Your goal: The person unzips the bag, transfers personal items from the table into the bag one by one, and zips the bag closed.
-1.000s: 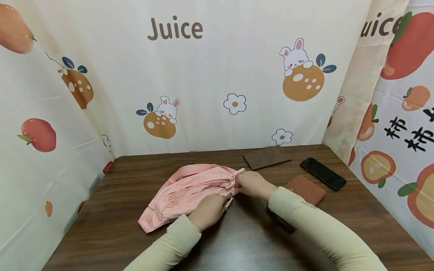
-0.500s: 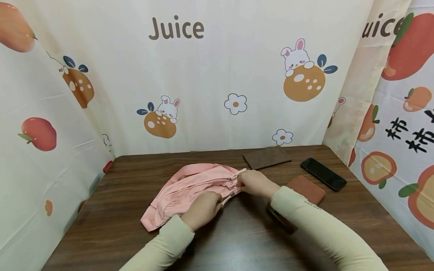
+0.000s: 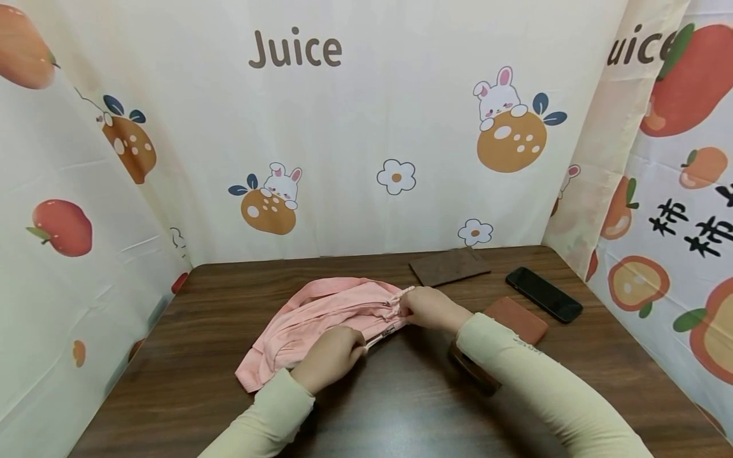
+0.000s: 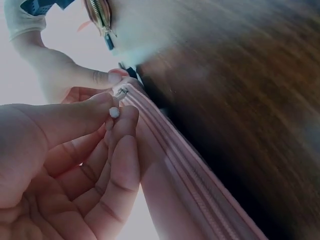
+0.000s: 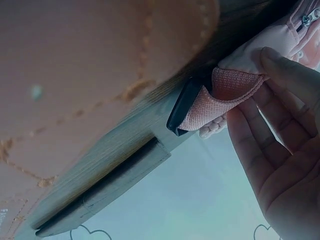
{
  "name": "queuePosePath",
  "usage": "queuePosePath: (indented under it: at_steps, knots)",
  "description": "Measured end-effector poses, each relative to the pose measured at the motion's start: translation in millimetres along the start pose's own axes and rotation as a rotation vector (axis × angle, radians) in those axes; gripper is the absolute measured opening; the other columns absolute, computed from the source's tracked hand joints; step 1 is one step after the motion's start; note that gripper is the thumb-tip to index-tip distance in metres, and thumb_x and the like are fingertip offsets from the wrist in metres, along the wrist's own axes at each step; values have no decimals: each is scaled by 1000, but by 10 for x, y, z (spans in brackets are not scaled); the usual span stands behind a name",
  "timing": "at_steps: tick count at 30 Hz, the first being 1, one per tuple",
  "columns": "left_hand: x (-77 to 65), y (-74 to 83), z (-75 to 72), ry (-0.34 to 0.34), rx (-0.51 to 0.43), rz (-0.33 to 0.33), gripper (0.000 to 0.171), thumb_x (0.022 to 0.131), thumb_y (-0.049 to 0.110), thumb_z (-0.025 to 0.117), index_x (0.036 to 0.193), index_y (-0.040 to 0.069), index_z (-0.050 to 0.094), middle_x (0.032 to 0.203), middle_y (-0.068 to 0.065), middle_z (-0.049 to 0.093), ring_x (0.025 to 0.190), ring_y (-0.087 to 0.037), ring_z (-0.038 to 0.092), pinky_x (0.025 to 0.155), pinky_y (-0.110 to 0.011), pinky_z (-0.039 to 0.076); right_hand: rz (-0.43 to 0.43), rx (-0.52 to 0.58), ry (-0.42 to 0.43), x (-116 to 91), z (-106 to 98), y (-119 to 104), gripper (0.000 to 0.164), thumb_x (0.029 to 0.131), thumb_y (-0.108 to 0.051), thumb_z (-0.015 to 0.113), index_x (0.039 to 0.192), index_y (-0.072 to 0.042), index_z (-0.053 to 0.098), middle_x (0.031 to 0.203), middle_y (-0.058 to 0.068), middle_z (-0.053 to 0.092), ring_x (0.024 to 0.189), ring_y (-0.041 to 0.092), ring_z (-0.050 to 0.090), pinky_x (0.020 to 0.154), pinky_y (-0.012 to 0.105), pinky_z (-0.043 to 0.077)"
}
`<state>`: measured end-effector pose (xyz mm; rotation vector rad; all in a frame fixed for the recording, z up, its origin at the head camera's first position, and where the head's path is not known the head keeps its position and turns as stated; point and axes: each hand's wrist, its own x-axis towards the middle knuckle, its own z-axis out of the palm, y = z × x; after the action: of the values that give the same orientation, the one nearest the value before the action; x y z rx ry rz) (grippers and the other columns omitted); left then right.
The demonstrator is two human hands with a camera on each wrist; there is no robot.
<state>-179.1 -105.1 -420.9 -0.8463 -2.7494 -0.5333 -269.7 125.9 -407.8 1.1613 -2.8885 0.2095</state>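
Note:
A pink fabric bag point(image 3: 321, 312) with a strap lies on the table. My left hand point(image 3: 329, 356) is at its near edge and pinches a pale zipper-pull cord, whose white tip point(image 4: 114, 113) shows between thumb and forefinger in the left wrist view. A zipper track point(image 4: 185, 175) runs along the bag's edge there. At the bag's right end my right hand point(image 3: 431, 309) pinches the fabric between thumb and fingers. Beside those fingers, the right wrist view shows pink webbing point(image 5: 225, 95) with a black piece point(image 5: 185, 107) at its end. The bag's inside is hidden.
A dark brown flat piece point(image 3: 449, 266) lies at the back of the wooden table point(image 3: 389, 407). To the right are a black phone point(image 3: 544, 294) and a reddish-brown wallet point(image 3: 518, 320). Partly under my right forearm sits a dark brown item point(image 3: 475, 372). Printed curtains surround the table.
My left hand has moved left and slightly toward me along the bag's near edge, with the pull cord drawn out taut to its right. My right hand stays at the bag's right end.

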Motion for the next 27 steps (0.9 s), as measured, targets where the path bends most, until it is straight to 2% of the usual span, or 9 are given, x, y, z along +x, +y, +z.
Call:
queuePosePath:
  at_steps: [14,22,27]
  knots:
    - [-132,-69,-104,-31,-19,-21,11,81,12,75,72,14,70,69,7,65,68,-9,61,68,-29,50,-3,-35,4,-5,-7,3,19,78,-15,77,67,-20,63,66,-10,61,62,6,52,59,28,45]
    - [-230,-129,-161,-19,-14,-4,11,80,11,76,70,14,70,67,8,64,67,-8,60,66,-27,49,17,-42,-8,-6,-22,-5,21,78,-15,77,65,-20,61,65,-10,59,62,6,50,58,28,45]
    - [-278,-139,-202,-26,-26,-30,12,80,11,75,70,14,69,67,8,62,66,-6,58,65,-26,48,14,-47,-6,-8,-30,-4,22,77,-14,77,64,-20,60,64,-10,57,61,6,48,57,28,43]
